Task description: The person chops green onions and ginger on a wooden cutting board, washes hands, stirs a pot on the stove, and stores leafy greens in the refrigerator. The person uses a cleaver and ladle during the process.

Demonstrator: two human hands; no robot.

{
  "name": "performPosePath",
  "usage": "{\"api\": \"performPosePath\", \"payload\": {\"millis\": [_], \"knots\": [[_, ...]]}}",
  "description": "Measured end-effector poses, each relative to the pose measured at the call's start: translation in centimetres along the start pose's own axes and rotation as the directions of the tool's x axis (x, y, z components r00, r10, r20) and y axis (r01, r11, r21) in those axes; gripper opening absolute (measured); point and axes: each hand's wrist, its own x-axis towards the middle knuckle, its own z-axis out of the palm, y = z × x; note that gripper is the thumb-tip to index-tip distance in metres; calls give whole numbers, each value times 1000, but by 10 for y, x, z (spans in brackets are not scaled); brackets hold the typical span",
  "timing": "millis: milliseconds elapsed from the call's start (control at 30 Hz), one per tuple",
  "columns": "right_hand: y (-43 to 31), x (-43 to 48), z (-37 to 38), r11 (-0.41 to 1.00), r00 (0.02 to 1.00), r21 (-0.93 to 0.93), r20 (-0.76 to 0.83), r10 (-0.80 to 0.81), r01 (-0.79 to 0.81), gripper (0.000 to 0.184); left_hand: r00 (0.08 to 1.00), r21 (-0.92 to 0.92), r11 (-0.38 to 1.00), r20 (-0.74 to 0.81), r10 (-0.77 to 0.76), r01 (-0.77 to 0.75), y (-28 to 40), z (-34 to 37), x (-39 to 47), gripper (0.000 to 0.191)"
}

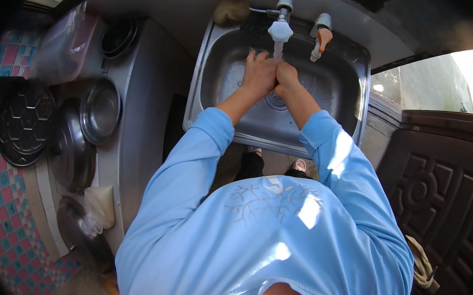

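Observation:
Under the white-handled tap, water runs down onto my two hands. My left hand has its fingers apart, pointing to the back of the stainless steel sink, with nothing seen in it. My right hand touches its inner side, fingers curled; whether it holds something small is hidden. Below the hands lies the drain, partly covered by them. To the right, a second tap with an orange handle shows no water flowing.
A tan scrubbing pad sits at the sink's back left corner. Along the left counter stand a metal bowl, dark lidded pans, a plastic bag and a clear plastic bin. A brown panelled door is at the right.

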Motion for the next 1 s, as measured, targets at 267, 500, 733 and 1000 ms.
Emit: {"api": "performPosePath", "payload": {"millis": [267, 500, 733, 1000], "knots": [[-3, -4, -23, 887, 990, 444, 3, -142, 126, 24, 879, -962, -80, 270, -392, 259, 26, 20, 39, 22], [16, -24, -35, -36, 619, -829, 444, -648, 557, 32, 645, -864, -278, 499, -578, 419, 6, 30, 54, 15], [-2, 20, -32, 376, 696, -616, 432, -574, 693, 14, 471, -812, -564, 560, -681, 151, 41, -9, 37, 15], [-6, 21, 0, 976, 975, 105, 138, 176, -191, 11, 940, -261, 962, -342, -14, -81, 25, -12, -29, 14]]}}
